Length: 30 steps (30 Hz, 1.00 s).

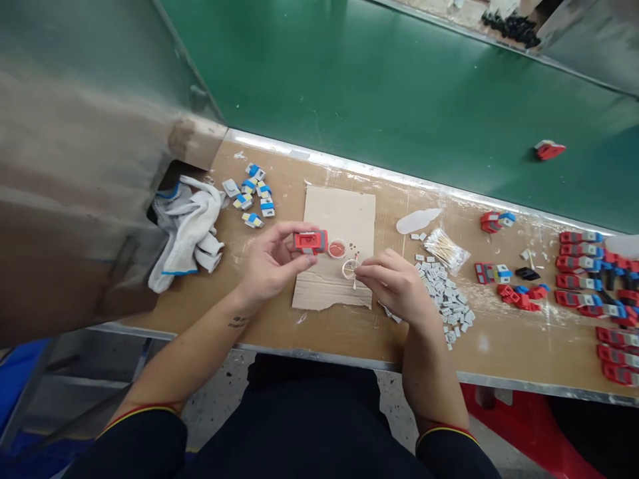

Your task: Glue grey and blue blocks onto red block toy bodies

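Note:
Red and grey plastic toy vehicle part [310,241] is held by my left hand [272,263], between thumb and fingers, with its recessed side facing up. My right hand [392,283] pinches a thin cotton swab [355,285]; one tip looks reddish. The swab is over a small white round cap [349,269]. Close by, between my hands, is a second small cap with red paint [337,249] in it. Both caps rest on a piece of cardboard [339,206] that has a few dark spots.
Right of the cardboard lie a pile of small grey pieces [452,303], a bag of cotton swabs [446,249] and a clear bottle [418,220]. Farther right are rows of red toy parts [578,263]. White gloves [187,233] and blue-grey parts [254,193] lie left. Beyond runs a green belt [379,80].

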Available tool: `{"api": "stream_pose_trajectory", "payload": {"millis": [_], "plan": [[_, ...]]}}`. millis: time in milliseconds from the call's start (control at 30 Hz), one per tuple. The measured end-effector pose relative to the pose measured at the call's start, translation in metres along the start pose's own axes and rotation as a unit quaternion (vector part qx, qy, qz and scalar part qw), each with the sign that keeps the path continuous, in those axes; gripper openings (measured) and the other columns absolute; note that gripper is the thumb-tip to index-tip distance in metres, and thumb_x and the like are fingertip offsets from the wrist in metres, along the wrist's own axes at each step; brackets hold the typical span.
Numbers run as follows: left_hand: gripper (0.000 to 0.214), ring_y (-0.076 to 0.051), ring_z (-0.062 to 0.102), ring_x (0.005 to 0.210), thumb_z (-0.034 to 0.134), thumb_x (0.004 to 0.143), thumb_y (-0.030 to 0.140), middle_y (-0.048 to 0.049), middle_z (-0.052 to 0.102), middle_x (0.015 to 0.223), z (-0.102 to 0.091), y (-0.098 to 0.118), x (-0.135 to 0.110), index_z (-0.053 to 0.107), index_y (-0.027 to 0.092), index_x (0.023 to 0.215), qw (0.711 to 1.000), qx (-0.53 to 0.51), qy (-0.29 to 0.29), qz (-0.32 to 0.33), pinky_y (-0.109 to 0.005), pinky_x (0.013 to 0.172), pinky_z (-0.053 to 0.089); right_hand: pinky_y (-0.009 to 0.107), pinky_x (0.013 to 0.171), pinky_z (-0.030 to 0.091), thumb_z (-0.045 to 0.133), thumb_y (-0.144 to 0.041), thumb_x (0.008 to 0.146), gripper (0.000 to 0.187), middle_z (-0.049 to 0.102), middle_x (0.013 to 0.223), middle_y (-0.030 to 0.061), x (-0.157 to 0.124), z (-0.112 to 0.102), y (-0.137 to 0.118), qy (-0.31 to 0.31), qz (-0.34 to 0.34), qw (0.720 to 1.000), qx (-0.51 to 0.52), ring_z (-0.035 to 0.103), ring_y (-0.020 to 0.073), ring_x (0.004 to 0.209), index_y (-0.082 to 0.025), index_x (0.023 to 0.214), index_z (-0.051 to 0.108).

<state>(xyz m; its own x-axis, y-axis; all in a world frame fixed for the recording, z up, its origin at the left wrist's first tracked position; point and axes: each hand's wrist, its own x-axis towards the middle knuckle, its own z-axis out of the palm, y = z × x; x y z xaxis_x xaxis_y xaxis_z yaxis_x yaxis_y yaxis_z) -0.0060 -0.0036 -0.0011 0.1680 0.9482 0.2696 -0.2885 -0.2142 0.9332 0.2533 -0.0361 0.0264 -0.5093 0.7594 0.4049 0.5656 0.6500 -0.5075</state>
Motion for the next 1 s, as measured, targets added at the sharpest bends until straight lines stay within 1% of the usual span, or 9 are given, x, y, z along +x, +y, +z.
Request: {"api": "stream_pose_trajectory", "payload": {"millis": [200,300,500,700,733,800,867,933,1000], "plan": [[0.034,-0.020,0.079,0.102,0.092,0.080,0.020,-0.0083,0.077,0.111,0.007,0.006,-0.006,0.079,0.023,0.110,0.998,0.048,-0.021,0.047,-0.028,0.084,0.067,0.033,0.070,0.058,0.068,-0.014,0.099,0.012,0.080,0.086,0.0029,0.006,0.018,-0.005,0.039,-0.010,0.999,0.002,0.071,0.0169,0.076,-0.023,0.102,0.074],[0.036,-0.019,0.077,0.096,0.093,0.078,0.021,-0.0071,0.076,0.105,0.004,0.009,-0.007,0.079,0.023,0.111,0.994,0.086,-0.019,0.060,-0.027,0.080,0.065,0.032,0.066,0.058,0.069,-0.013,0.098,0.011,0.079,0.083,0.0017,0.007,0.017,-0.005,0.042,0.003,0.999,0.001,0.069,0.0165,0.073,-0.024,0.099,0.073],[0.036,-0.013,0.070,0.074,0.094,0.077,0.026,-0.0021,0.074,0.090,0.004,0.010,-0.008,0.077,0.022,0.109,0.990,0.116,-0.027,0.075,-0.022,0.064,0.058,0.030,0.063,0.055,0.071,-0.011,0.095,0.013,0.078,0.079,0.0000,0.008,0.012,-0.003,0.060,0.015,0.998,0.009,0.067,0.0162,0.070,-0.024,0.096,0.071],[0.036,-0.014,0.070,0.072,0.095,0.077,0.033,-0.0030,0.077,0.086,0.005,0.007,-0.008,0.077,0.021,0.106,0.986,0.124,-0.038,0.101,-0.023,0.063,0.057,0.030,0.063,0.054,0.073,-0.010,0.094,0.014,0.077,0.078,-0.0011,0.007,0.009,-0.002,0.056,0.018,0.998,0.032,0.067,0.0153,0.069,-0.024,0.093,0.070],[0.036,-0.014,0.070,0.072,0.095,0.078,0.033,-0.0028,0.077,0.085,0.005,0.007,-0.007,0.077,0.021,0.106,0.985,0.129,-0.040,0.107,-0.023,0.063,0.057,0.030,0.063,0.054,0.074,-0.009,0.093,0.016,0.077,0.079,-0.0015,0.006,0.005,-0.003,0.070,0.027,0.996,0.048,0.067,0.0152,0.069,-0.024,0.093,0.071],[0.036,-0.013,0.069,0.070,0.095,0.078,0.034,-0.0025,0.077,0.084,0.005,0.007,-0.007,0.076,0.021,0.106,0.980,0.145,-0.048,0.126,-0.023,0.063,0.057,0.032,0.063,0.052,0.075,-0.009,0.091,0.018,0.076,0.078,-0.0026,0.003,-0.003,-0.005,0.144,0.046,0.985,0.089,0.067,0.0157,0.067,-0.026,0.094,0.072],[0.036,-0.013,0.070,0.071,0.094,0.080,0.036,-0.0030,0.077,0.085,0.007,0.009,-0.006,0.075,0.020,0.106,0.972,0.166,-0.065,0.155,-0.023,0.062,0.057,0.034,0.060,0.050,0.078,-0.014,0.091,0.016,0.073,0.074,-0.0035,0.001,-0.009,-0.010,0.249,0.047,0.958,0.137,0.066,0.0164,0.063,-0.028,0.096,0.073],[0.035,-0.013,0.071,0.071,0.093,0.081,0.037,-0.0034,0.078,0.086,0.010,0.011,-0.007,0.074,0.019,0.105,0.962,0.185,-0.085,0.184,-0.022,0.062,0.057,0.034,0.056,0.046,0.080,-0.021,0.091,0.011,0.070,0.070,-0.0043,0.000,-0.010,-0.017,0.329,0.033,0.926,0.181,0.062,0.0159,0.058,-0.029,0.097,0.073],[0.033,-0.013,0.072,0.071,0.091,0.083,0.038,-0.0035,0.079,0.087,0.014,0.013,-0.009,0.074,0.019,0.104,0.954,0.197,-0.104,0.199,-0.022,0.063,0.059,0.034,0.054,0.044,0.081,-0.025,0.092,0.010,0.070,0.070,-0.0043,0.001,-0.006,-0.026,0.353,0.019,0.911,0.213,0.059,0.0150,0.055,-0.028,0.097,0.073]]}}
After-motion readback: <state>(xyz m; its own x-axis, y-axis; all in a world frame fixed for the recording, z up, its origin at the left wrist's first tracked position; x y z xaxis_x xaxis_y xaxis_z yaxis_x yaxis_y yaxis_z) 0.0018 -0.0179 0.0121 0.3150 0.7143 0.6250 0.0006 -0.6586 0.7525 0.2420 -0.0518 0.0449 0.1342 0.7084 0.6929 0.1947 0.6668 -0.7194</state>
